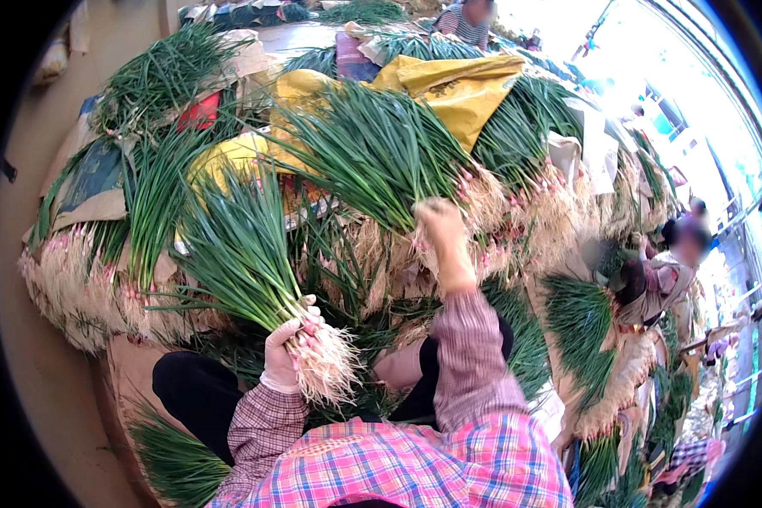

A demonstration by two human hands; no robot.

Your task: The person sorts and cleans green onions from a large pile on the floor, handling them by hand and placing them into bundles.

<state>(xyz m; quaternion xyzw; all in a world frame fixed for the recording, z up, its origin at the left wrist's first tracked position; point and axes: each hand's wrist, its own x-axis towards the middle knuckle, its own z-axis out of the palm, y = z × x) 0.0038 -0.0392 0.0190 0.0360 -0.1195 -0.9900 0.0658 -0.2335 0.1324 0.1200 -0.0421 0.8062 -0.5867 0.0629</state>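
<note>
My left hand [286,352], in a pale glove, is closed round a bunch of green onions [235,247]. Its pinkish bulbs and pale, stringy roots [327,371] stick out below my fingers, and the leaves fan up and away. Farther up on the right, my right hand [443,222] is slightly blurred, with its fingers curled at the root end of a large heap of green onions [374,152]. Whether the fingers hold a stalk is hidden. Loose leaves and roots [355,267] lie between the two hands.
Yellow woven sacks [460,89] lie among the heaps behind. More green onions [165,82] are piled at the left, partly under a dark sack [92,181]. My bent knee [193,387] is at lower left. Another person [657,286] sits at the right beside onion bundles [578,317].
</note>
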